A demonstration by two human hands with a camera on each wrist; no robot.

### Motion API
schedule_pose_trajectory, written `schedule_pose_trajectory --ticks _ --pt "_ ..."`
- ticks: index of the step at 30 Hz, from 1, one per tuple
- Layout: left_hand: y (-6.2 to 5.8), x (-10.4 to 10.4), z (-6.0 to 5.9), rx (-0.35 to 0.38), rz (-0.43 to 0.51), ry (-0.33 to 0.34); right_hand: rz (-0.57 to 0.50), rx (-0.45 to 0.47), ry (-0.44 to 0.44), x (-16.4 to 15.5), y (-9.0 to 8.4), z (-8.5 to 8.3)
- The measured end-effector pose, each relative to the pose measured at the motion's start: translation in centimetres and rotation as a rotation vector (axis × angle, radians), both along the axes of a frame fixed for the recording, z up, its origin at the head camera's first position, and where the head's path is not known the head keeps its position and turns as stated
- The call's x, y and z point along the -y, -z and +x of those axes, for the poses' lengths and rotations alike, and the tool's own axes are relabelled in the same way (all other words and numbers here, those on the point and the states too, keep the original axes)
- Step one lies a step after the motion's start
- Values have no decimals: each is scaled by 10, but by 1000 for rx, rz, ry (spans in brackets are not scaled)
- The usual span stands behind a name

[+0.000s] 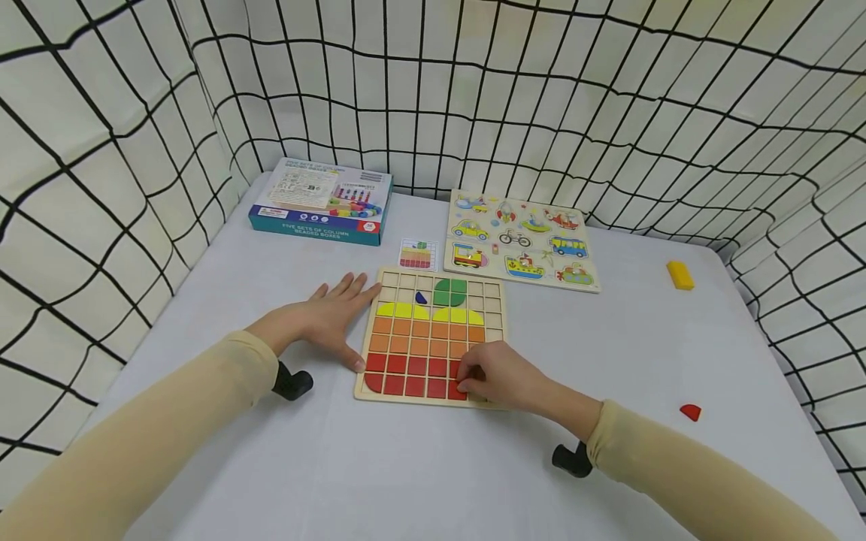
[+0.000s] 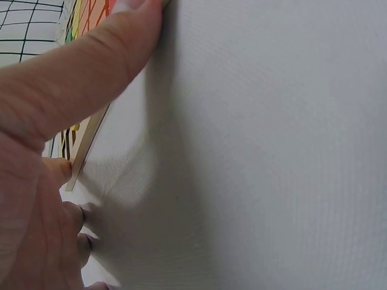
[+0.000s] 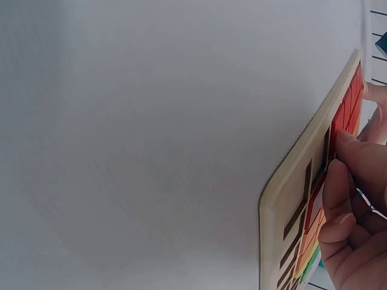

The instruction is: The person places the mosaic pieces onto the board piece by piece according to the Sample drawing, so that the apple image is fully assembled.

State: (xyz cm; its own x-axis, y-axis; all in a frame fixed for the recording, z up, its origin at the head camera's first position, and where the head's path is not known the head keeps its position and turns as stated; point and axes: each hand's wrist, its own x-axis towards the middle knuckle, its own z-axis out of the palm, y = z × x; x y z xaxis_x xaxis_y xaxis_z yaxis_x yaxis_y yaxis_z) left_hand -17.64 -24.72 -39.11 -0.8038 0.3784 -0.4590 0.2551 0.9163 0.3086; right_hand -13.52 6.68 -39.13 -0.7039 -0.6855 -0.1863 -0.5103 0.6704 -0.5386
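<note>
A wooden grid board (image 1: 501, 300) lies on the table, filled with rows of red, orange and yellow tiles below green and blue ones. My left hand (image 1: 331, 315) is spread at its left side, thumb on the lower left edge and fingertips at the upper left edge. Over the lower right part, my right hand (image 1: 504, 376) has its thumb and index finger curled together at a red square tile (image 1: 457, 390) in the bottom row. In the right wrist view the thumb (image 3: 357, 151) meets the red tiles (image 3: 347, 103), next to bare wooden cells (image 3: 296, 193).
A small pattern card (image 1: 419, 255) lies behind the board. Farther back are a bead set box (image 1: 318, 201) and a vehicle picture puzzle (image 1: 521, 239). To the right are a red quarter-round piece (image 1: 691, 412) and a yellow block (image 1: 679, 275). Black netting (image 1: 433, 98) surrounds the table.
</note>
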Motion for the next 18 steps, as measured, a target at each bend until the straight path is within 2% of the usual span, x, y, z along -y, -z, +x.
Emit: schedule_pose_trajectory --ticks 5,9,13,18 --pt "1 0 0 3 3 1 -15 26 27 -4 0 -1" --pt "1 -1 1 2 5 4 -16 81 104 -22 -4 -5" --pt "0 -1 1 0 4 3 8 86 163 -59 -9 -14" --pt "-3 0 2 0 4 1 43 79 225 -125 -13 -22"
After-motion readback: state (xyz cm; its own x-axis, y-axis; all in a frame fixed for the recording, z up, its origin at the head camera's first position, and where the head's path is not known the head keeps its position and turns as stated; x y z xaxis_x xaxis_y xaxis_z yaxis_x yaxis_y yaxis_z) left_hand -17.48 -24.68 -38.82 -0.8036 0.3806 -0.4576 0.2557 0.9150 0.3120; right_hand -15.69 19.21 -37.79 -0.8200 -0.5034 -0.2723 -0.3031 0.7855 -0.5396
